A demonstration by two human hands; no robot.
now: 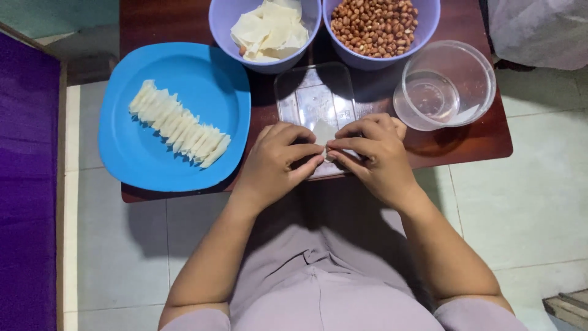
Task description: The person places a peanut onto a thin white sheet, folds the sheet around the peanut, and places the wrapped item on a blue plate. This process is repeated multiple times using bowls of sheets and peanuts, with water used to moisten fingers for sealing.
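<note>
- At the far left, the round blue plastic plate (122,153) overhangs the near-left edge of the dark red-brown wooden worktop (478,144); a knock from the left forearm could tip it and scatter the row of folded pale dough pieces (179,124) lying on it.
- The left hand (278,160) has its grip pressed together, thumb and fingertips pinching the left side of the small pale square wrapper (323,132); squeezing too hard could, I judge, tear the thin sheet.
- That wrapper is held between both hands just above the clear rectangular plastic lid (318,104), near the near edge of the worktop; if it slips, it could fall off the edge onto the lap.
- The right hand (373,153) likewise pinches the wrapper's right side, fingertips meeting those of the left; whether any filling sits inside is hidden.
- Far behind stand a lavender bowl of loose pale wrappers (269,30) and a lavender bowl of brown peanuts (376,27).
- To the right, a clear round plastic container (447,83) holding a little water sits near the right wrist; a careless reach could spill it.
- The worktop is small, low and crowded, standing on pale floor tiles (533,202); a purple panel (27,184) fills the left edge.
</note>
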